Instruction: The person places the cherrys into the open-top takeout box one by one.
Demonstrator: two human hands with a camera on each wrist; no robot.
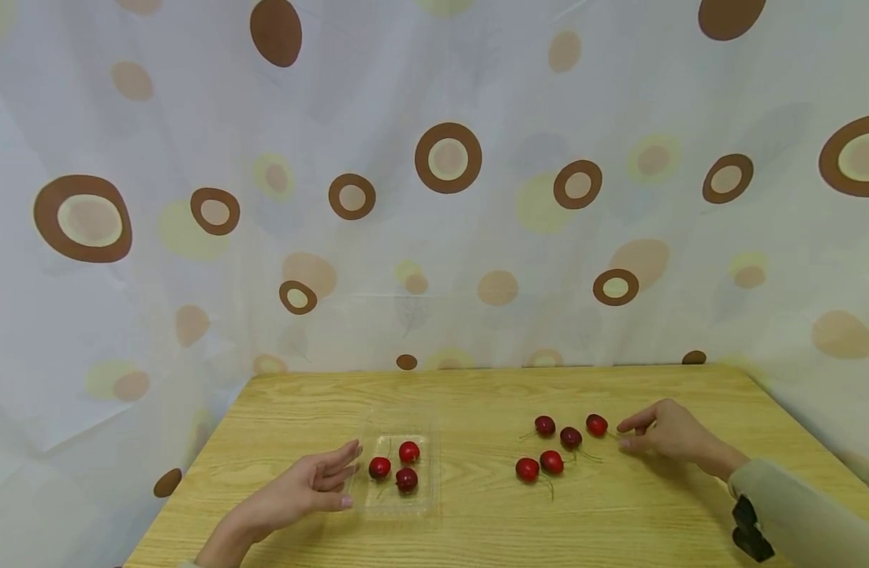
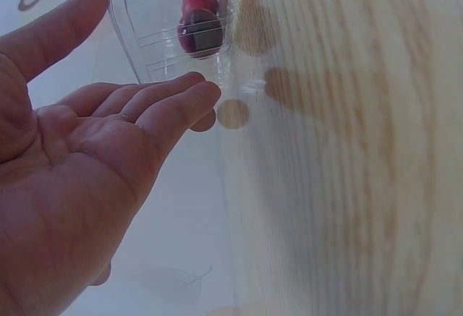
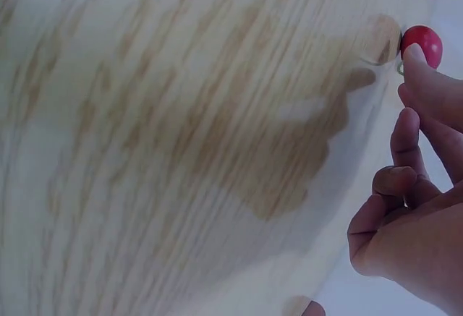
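On the left of the table, a clear plastic container (image 1: 434,473) holds three dark-red cherries (image 1: 407,480). My left hand (image 1: 300,489) is beside its left side, fingers extended and thumb apart; the left wrist view shows the palm with nothing in it. Whether the fingertips touch the container I cannot tell. Several cherries with thin stems lie loose right of centre. At the rightmost cherry (image 1: 596,426), my right hand (image 1: 672,434) has its thumb and index finger close to the stem, with a small gap between the fingertips.
The loose group includes a cherry (image 1: 527,469) in front, a cherry (image 1: 544,426) at the back and a darker cherry (image 1: 571,438) between. Everything lies on a light wooden table (image 1: 477,544). A patterned curtain (image 1: 505,237) hangs behind the table's far edge and along the sides.
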